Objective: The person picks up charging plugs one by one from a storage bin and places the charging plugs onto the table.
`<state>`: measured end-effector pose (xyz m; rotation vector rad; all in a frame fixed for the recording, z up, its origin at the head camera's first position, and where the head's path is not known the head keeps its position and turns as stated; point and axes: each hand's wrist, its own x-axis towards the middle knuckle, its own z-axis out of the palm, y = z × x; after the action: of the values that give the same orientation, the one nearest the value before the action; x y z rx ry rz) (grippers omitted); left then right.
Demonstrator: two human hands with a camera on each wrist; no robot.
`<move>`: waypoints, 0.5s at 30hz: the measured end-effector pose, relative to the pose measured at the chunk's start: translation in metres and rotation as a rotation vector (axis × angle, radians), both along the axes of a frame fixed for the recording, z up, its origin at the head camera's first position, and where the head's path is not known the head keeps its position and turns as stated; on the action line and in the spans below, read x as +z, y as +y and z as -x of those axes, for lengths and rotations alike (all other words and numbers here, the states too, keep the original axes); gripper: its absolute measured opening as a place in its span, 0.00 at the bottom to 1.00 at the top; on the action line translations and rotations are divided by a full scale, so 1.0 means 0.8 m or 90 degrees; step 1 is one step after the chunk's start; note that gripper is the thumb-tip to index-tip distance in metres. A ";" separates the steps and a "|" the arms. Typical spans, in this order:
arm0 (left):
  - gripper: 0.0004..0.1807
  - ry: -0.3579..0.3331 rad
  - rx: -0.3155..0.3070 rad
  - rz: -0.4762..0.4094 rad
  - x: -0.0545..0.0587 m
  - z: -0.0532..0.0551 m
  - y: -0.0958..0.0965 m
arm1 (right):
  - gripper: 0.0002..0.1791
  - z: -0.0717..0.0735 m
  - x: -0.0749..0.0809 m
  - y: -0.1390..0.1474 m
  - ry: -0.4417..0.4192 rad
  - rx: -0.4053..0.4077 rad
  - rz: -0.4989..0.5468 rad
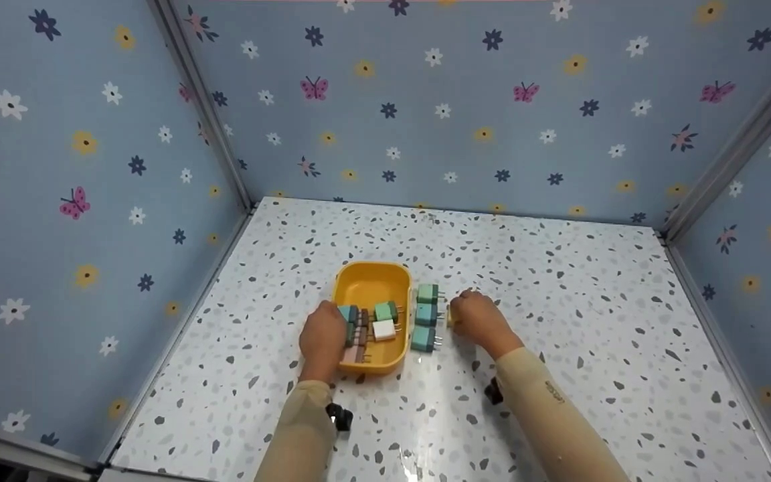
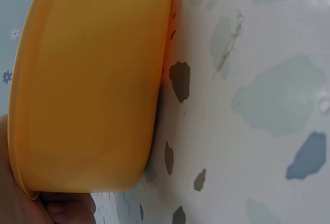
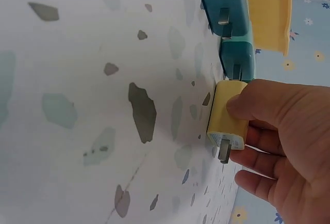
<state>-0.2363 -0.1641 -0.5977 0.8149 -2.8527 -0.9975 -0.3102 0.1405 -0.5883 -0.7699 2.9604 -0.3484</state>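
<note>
My left hand grips the left rim of a yellow plastic bin; in the left wrist view its fingers curl below the lip. Inside the bin lie a green charger plug, a white charger plug and several brown, pink and teal ones. To the right of the bin, my right hand pinches a yellow charger plug between thumb and fingers, its metal prong showing. Between that hand and the bin stand a light green plug and two teal plugs, lined up along the bin's side.
The speckled white tabletop extends around the bin. Blue walls with flowers and butterflies enclose it at the back and sides, with grey metal strips at the corners.
</note>
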 end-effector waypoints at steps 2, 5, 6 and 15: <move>0.23 -0.002 0.001 -0.005 0.001 0.000 0.000 | 0.16 -0.001 0.000 0.000 -0.005 -0.008 0.000; 0.24 -0.003 0.003 -0.016 0.002 -0.001 -0.001 | 0.19 -0.002 -0.001 0.000 -0.015 -0.019 -0.006; 0.24 -0.004 0.004 -0.018 0.002 -0.001 -0.001 | 0.20 -0.002 -0.001 0.000 -0.015 -0.020 -0.007; 0.23 0.000 0.012 -0.028 0.002 0.000 0.000 | 0.29 0.001 0.001 0.004 -0.055 -0.044 0.016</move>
<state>-0.2365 -0.1643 -0.5961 0.8436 -2.8269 -1.0611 -0.3109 0.1436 -0.5874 -0.6382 2.9118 -0.4139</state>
